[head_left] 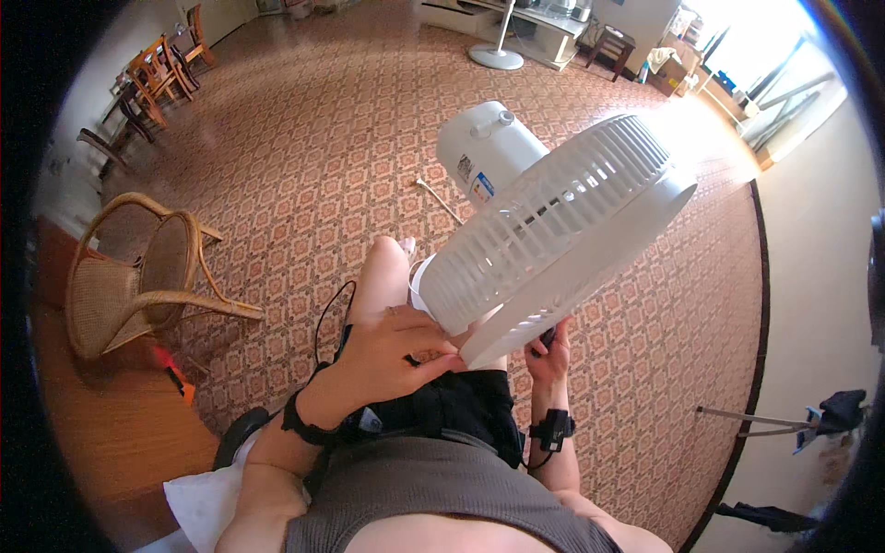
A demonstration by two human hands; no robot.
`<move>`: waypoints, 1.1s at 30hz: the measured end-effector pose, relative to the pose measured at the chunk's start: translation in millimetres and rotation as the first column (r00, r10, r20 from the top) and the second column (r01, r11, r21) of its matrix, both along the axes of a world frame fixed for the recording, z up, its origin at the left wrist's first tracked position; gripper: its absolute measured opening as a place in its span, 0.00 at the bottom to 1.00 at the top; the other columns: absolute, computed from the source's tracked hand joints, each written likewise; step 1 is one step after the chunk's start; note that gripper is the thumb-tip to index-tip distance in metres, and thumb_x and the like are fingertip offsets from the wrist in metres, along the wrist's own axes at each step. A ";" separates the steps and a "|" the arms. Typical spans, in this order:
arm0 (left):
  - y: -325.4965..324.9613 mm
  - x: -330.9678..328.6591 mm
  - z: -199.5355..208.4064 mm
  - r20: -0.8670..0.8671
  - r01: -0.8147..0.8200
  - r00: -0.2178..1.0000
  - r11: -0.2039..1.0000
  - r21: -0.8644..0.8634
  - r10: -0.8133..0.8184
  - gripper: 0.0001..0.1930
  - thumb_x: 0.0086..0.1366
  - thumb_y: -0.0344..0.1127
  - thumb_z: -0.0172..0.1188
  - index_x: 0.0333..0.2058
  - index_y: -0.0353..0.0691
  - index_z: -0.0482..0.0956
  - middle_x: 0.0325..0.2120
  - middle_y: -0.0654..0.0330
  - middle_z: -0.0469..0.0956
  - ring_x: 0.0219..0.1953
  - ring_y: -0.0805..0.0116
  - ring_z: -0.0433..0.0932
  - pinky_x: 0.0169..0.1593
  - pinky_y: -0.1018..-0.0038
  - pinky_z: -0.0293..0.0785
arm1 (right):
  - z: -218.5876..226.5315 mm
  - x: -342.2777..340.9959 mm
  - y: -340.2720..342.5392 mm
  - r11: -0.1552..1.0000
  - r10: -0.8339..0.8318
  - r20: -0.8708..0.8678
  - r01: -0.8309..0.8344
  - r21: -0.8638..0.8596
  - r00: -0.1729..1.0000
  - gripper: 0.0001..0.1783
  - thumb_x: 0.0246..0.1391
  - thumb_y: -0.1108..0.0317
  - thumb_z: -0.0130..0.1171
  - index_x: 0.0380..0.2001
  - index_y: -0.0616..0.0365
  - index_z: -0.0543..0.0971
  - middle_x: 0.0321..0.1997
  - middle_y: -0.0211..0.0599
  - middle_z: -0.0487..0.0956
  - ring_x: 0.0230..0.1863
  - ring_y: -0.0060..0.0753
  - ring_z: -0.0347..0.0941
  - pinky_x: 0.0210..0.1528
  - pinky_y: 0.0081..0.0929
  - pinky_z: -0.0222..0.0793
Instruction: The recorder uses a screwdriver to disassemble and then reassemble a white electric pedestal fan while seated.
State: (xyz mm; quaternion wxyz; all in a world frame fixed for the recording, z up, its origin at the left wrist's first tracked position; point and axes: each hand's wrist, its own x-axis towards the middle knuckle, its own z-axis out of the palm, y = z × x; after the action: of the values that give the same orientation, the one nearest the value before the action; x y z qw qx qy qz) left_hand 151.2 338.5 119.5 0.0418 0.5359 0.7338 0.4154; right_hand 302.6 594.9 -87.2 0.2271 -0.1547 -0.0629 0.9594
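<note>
A white electric fan (544, 230) stands in front of me, its head turned side-on with the motor housing (493, 143) at the left. The front grille (553, 286) is apart from the rear grille (553, 198), with a gap between them along the lower edge. My left hand (396, 355) is closed at that lower edge, thumb and fingers pinching the rim of the front grille. Below the fan at the right, my right hand (550, 358) is closed around a small dark object (545, 341); the fan partly hides it, and its kind cannot be made out.
A rattan chair (152, 272) stands at the left beside a wooden table (129, 442). On the floor behind the fan lies a thin pale rod (439, 200). A white round stand base (496, 57) is farther back. A metal stand leg (747, 420) juts from the right wall.
</note>
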 end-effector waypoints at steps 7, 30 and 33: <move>8.9 -10.2 9.7 -0.116 -0.171 0.975 0.974 0.148 0.189 0.44 0.43 0.41 0.75 0.58 0.39 0.63 0.53 0.44 0.68 0.51 0.51 0.72 0.50 0.64 0.72 | -0.5 40.6 4.7 0.987 -0.133 0.100 0.122 0.106 0.986 0.20 0.64 0.50 0.48 0.46 0.54 0.75 0.39 0.33 0.80 0.22 0.19 0.67 0.12 0.12 0.52; 32.5 2.1 -29.3 -0.013 -0.289 0.957 0.953 0.085 0.291 0.48 0.43 0.36 0.71 0.62 0.33 0.55 0.53 0.43 0.68 0.53 0.46 0.71 0.51 0.59 0.72 | -20.3 -13.9 -39.9 0.998 -0.056 0.115 0.060 -0.028 0.992 0.17 0.62 0.48 0.49 0.41 0.48 0.77 0.32 0.24 0.77 0.17 0.18 0.58 0.15 0.13 0.52; 28.5 -5.7 -25.1 -0.090 -0.279 0.951 0.946 0.163 0.296 0.49 0.42 0.37 0.73 0.61 0.33 0.55 0.53 0.43 0.69 0.53 0.46 0.71 0.51 0.59 0.72 | -21.0 -24.4 -46.8 0.995 -0.044 0.123 0.055 -0.081 0.991 0.17 0.63 0.48 0.49 0.40 0.48 0.77 0.33 0.24 0.78 0.17 0.18 0.59 0.15 0.13 0.52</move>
State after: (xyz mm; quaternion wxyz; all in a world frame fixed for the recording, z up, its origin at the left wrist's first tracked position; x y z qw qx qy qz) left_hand 145.5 367.1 94.4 -0.1010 0.4473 0.7726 0.4391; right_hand 278.3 548.0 -108.2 0.2400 -0.2233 -0.0321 0.9442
